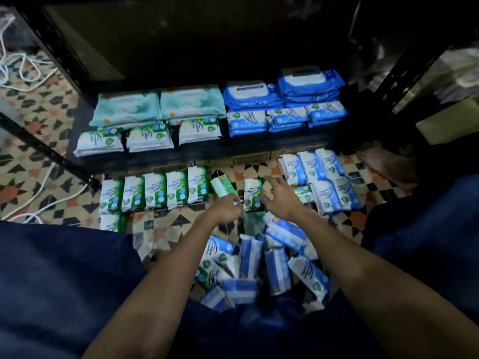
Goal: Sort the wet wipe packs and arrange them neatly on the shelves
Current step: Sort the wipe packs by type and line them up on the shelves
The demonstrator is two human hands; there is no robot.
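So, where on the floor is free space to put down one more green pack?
Bare tile lies below the green row, between the lone green pack and the left hand. A smaller gap sits under the shelf edge, right of the tilted pack. The blue pile is crowded.

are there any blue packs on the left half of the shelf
No, the left half of the shelf holds only green packs, while the blue packs sit on its right half.
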